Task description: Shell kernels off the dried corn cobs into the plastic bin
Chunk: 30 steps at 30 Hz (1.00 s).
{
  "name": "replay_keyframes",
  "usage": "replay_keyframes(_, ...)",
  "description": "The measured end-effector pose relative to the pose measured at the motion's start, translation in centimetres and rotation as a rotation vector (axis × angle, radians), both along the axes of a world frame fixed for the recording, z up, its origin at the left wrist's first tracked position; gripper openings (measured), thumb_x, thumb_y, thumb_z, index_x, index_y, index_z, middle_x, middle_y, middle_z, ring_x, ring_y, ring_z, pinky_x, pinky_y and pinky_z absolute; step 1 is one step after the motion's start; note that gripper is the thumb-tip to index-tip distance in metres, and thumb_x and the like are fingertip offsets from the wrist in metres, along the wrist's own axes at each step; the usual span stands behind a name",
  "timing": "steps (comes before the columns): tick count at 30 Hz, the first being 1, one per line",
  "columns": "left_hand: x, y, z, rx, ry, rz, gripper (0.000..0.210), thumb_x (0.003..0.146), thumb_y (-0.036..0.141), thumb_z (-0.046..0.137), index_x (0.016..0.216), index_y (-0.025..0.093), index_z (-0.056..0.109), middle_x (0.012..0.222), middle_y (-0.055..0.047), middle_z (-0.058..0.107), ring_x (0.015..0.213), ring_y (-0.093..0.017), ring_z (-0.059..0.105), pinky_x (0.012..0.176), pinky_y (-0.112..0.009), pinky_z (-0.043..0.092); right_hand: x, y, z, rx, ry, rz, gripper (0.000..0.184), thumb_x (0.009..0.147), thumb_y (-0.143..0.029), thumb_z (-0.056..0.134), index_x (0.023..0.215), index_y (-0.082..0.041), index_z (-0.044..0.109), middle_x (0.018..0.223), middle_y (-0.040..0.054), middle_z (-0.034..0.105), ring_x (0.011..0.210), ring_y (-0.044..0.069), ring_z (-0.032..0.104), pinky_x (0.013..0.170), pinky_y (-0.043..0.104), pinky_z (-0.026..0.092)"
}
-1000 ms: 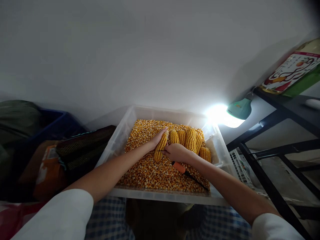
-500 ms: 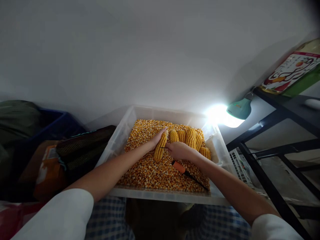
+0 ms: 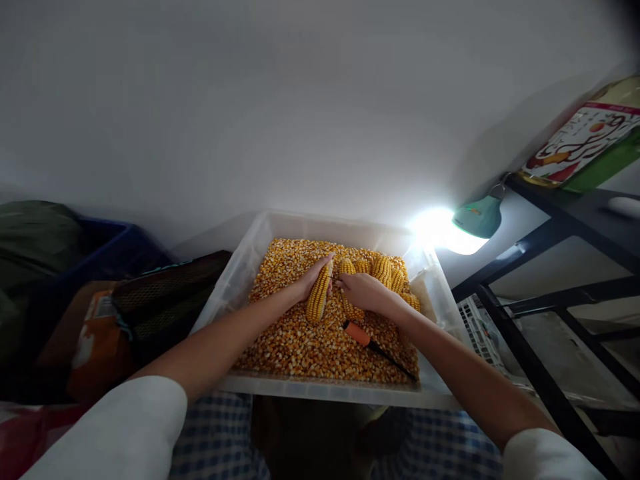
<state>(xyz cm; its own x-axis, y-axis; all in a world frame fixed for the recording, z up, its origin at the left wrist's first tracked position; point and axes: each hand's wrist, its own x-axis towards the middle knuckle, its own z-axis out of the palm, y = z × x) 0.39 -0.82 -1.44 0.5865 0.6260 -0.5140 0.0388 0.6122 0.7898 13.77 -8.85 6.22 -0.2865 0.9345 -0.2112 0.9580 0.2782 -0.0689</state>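
Observation:
A yellow corn cob point(image 3: 318, 295) full of kernels is in my left hand point(image 3: 311, 276), whose fingers wrap round it from behind. Close to its right side, my right hand point(image 3: 361, 291) is closed round a thin dark pointed tool; its handle is hidden in the fist. Beneath both hands lies a thick bed of loose corn kernels point(image 3: 295, 350) in a translucent plastic bin point(image 3: 227, 293). Several more cobs point(image 3: 383, 270) rest on the kernels beyond and beside my right hand, partly covered by it. An orange-handled tool with a dark shaft point(image 3: 358, 333) lies on the kernels nearer me.
A lit green bulb lamp point(image 3: 477, 217) hangs from a dark metal rack point(image 3: 530, 303) on the right, with a labelled bottle point(image 3: 583, 143) on its shelf. To the left are a black mesh bag point(image 3: 167, 293) and a blue crate point(image 3: 117, 243). A pale wall rises behind the bin.
My right hand has drawn back slightly up and right from the cob, and the dark tip no longer lies across its front. The cob has shifted slightly left in my left hand.

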Motion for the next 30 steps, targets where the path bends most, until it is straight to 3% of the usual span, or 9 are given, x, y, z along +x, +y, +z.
replay_keyframes(10,-0.3,-0.3,1.0,0.012,0.006,-0.001,0.051,0.064,0.064,0.038,0.055,0.015,0.05,0.042,-0.004,0.053,0.036,-0.013,0.049,0.038,-0.025,0.041,0.1,0.3,-0.3,0.049,-0.003,-0.024,0.039,0.085,-0.033,0.022,0.086,-0.015,0.057,0.083,0.0095,0.06,0.074,0.018,0.056,0.061,0.025,0.036)
replay_keyframes(20,-0.2,-0.4,1.0,0.003,0.0,0.01,0.051,0.062,0.065,0.039,0.058,0.015,0.049,0.042,-0.003,0.053,0.036,-0.014,0.049,0.038,-0.025,0.041,-0.2,0.1,0.4,0.043,-0.001,-0.02,0.036,0.083,-0.031,0.027,0.088,-0.018,0.06,0.085,0.0073,0.061,0.076,0.017,0.055,0.062,0.024,0.035)
replay_keyframes(30,0.0,-0.3,0.5,0.037,0.013,0.017,0.053,0.064,0.065,0.036,0.057,0.015,0.049,0.041,-0.003,0.052,0.035,-0.013,0.048,0.036,-0.025,0.039,-1.1,-0.3,0.5,0.036,-0.07,-0.046,0.037,0.084,-0.029,0.026,0.086,-0.015,0.06,0.085,0.011,0.061,0.077,0.019,0.055,0.066,0.026,0.038)
